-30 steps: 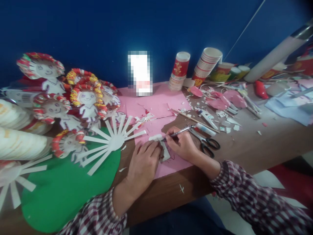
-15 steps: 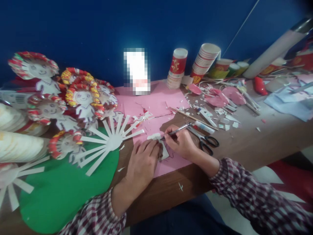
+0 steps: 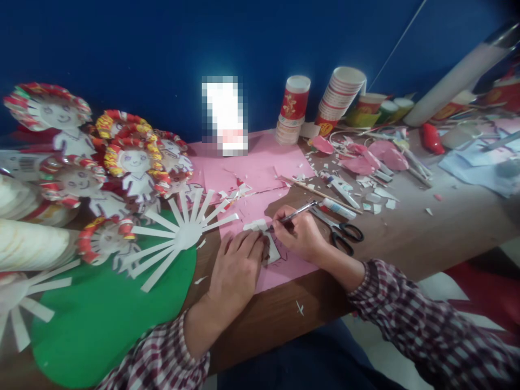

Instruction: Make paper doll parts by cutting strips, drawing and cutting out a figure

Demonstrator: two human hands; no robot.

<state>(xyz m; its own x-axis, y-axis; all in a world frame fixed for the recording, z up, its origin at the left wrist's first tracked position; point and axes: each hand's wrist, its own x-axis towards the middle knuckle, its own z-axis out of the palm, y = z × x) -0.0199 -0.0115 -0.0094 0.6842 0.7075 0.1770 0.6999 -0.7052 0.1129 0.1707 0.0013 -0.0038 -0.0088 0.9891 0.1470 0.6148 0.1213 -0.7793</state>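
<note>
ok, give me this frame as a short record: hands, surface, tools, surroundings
left hand: resting over small white paper piece
right hand: gripping slim dark pen, tip at the paper
underneath: pink paper sheet
nearby tool: black-handled metal scissors
left side: white paper cutout with radiating strips, green rounded sheet
back: red-and-white paper cups, stacked

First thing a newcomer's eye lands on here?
Probably the glaring white pixelated patch against the blue wall, top centre. Then the paper figures with red-and-yellow rings, clustered left. Then, at centre, the right hand holding a pen at white paper beside the left hand.
</note>
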